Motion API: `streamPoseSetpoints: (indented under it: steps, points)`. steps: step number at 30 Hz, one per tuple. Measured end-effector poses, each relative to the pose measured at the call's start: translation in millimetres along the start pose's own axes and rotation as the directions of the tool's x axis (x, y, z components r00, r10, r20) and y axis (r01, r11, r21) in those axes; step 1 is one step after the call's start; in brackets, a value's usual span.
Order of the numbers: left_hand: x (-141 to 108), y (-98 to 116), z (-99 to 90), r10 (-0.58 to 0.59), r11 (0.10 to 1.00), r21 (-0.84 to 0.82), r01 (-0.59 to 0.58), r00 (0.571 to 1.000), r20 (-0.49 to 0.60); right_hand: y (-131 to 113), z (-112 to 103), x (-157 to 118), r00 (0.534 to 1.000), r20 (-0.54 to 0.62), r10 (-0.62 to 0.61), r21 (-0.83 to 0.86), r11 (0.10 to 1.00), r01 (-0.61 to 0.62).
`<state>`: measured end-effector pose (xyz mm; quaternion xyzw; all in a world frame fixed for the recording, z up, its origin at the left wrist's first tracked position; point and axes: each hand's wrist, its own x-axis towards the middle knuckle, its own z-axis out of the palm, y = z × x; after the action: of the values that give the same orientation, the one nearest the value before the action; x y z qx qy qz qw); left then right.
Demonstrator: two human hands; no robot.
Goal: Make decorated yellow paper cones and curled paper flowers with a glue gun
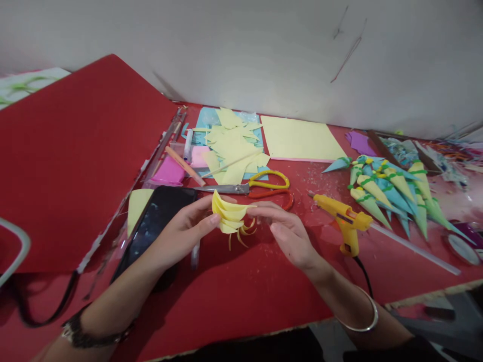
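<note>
There are one folded yellow paper piece (228,216), one pair of scissors (238,189), one glue gun (345,221), one black phone (149,231), many paper cones (372,188), too overlapped to count

Plain grey-white wall (241,55) w/ thin dark marks, behind red-topped table (234,296); grey floor (334,334) bottom rt.

The bent, layered yellow paper (228,215) dangles thin strips over the red table (234,296), between its front and back edges.

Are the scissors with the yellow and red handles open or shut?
Shut, as far as this view shows: the silver blades of the scissors lie together as one narrow shape, with no gap visible between them.
</note>
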<state>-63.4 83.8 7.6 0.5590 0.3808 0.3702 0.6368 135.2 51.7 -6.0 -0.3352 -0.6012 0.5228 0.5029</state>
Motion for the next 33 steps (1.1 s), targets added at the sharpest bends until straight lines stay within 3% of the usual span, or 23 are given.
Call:
streamPoseSetpoints:
  steps: [6,11,14,18,21,25,33]
  points:
    - [-2,-8,-4.8,0.004,0.999,-0.045,-0.003,1.0,0.023,2,-1,-1,0.999,-0.021,0.028,0.06,0.998,-0.027]
    - [3,-4,-5.2,-0.026,0.982,0.189,0.028,1.0,-0.015,3,-2,1,0.999,-0.033,0.026,0.031,0.999,-0.025]
    - [5,1,-1.1,0.107,0.893,0.443,-0.078,0.993,-0.041,3,0,1,0.994,-0.092,0.051,-0.044,0.998,-0.055]
    - [3,2,5.8,0.256,0.711,0.654,-0.258,0.961,0.101,-1,6,0,0.991,-0.137,-0.008,-0.311,0.95,-0.035]
    - [0,0,9.6,0.275,0.639,0.707,-0.301,0.949,0.155,-5,10,0,0.994,-0.073,-0.086,-0.448,0.893,0.044]
    - [-2,-3,12.1,0.32,0.603,0.716,-0.353,0.928,0.188,-5,12,1,0.992,-0.014,-0.124,-0.509,0.855,0.099]
    - [-4,-3,12.4,0.389,0.522,0.751,-0.404,0.897,0.212,-3,10,1,0.988,-0.066,-0.138,-0.541,0.837,0.081]
